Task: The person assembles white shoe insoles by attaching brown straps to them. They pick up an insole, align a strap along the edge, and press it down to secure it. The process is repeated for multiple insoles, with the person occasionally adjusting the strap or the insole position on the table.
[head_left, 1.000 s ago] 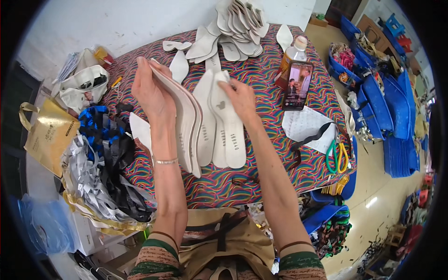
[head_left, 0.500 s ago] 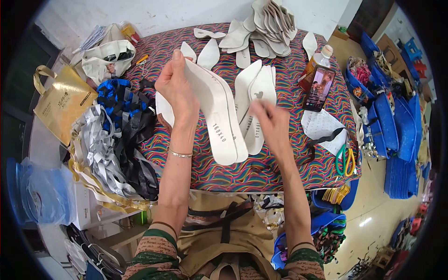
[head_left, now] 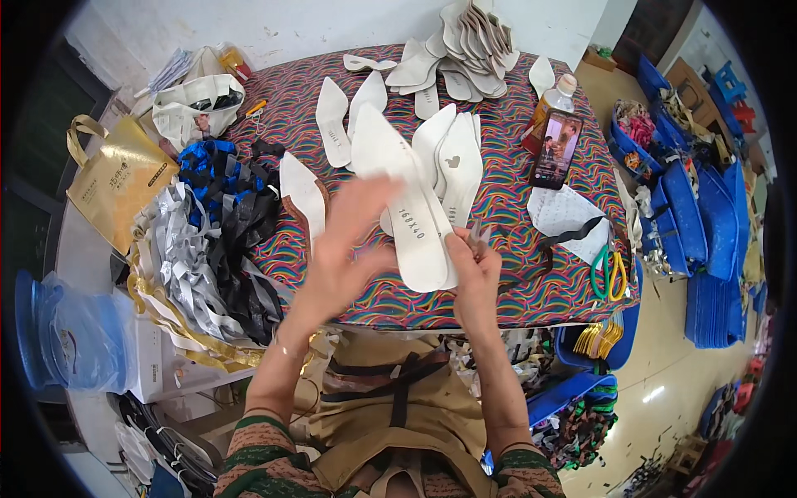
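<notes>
A pair of white insoles, one overlapping the other, is held above the table by its heel end. My right hand pinches that end between thumb and fingers; something small and greyish at its fingertips is unclear. My left hand is beside the insoles, blurred by motion, thumb and fingers apart, holding nothing. Behind the held pair lies a small stack of similar insoles. A single insole with a brown edge rests left of my left hand. Two more insoles lie farther back.
A large insole pile sits at the table's back. At right are a bottle, a propped phone, a white sheet and scissors. Ribbon straps and a gold bag crowd the left. Blue bins stand right.
My left hand has let go of the insoles' toe end and moved down toward me. My right hand has come lower and now grips their heel end.
</notes>
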The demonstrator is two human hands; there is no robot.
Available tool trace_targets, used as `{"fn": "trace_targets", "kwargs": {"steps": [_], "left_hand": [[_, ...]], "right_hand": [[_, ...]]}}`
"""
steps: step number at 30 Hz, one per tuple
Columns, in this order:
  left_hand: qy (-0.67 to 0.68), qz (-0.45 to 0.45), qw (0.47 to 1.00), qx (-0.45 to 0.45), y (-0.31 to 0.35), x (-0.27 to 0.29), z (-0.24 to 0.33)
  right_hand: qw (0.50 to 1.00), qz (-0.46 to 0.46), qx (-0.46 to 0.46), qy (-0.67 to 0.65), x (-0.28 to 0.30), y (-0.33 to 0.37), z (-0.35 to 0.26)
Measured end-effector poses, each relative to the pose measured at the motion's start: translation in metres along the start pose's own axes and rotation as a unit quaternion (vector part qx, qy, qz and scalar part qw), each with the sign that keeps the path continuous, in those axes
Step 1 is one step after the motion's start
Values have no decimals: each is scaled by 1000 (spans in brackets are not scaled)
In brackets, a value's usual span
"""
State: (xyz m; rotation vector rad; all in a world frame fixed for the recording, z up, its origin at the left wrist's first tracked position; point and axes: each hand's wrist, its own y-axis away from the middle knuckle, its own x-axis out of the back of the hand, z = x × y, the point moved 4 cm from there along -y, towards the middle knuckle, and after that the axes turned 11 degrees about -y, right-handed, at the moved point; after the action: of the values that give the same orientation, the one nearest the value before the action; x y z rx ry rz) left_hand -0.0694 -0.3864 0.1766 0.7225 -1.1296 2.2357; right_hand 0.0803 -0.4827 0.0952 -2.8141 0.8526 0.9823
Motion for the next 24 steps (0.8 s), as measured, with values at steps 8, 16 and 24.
{"fn": "trace_targets", "kwargs": {"steps": [8,16,24], "left_hand": [[-147,20,967,-206,31,-14,31],[-94,226,970,5,9,37,1],[-107,336,935,29,-8,71,-6]], "right_hand": [[998,-35,-50,-26,-18,22,-6],[996,-45,-14,75,-20,45,26],[988,-56,3,141,-2,69,15]]}}
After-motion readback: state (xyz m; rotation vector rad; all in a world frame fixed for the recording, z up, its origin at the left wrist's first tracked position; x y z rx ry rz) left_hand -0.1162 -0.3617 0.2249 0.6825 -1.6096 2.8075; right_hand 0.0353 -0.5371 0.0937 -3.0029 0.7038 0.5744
